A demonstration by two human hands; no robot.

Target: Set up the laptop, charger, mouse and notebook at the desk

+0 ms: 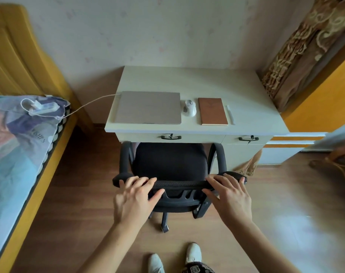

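Observation:
A closed grey laptop (149, 107) lies on the white desk (197, 79). To its right sit a white mouse (190, 107), a brown notebook (213, 111) and a white pen (230, 114). A white charger cable (89, 103) runs from the laptop's left edge to a charger in a power strip (43, 107) on the bed. A black office chair (171, 164) stands pushed under the desk. My left hand (136, 198) and my right hand (229, 194) rest on the top of its backrest, fingers over the front and thumbs behind it.
A bed (16, 154) with a patterned cover fills the left side, its yellow headboard (16, 56) against the wall. A patterned curtain (301, 46) and a yellow cabinet (321, 99) stand right of the desk. The desk has two drawers with black handles. Wooden floor surrounds the chair.

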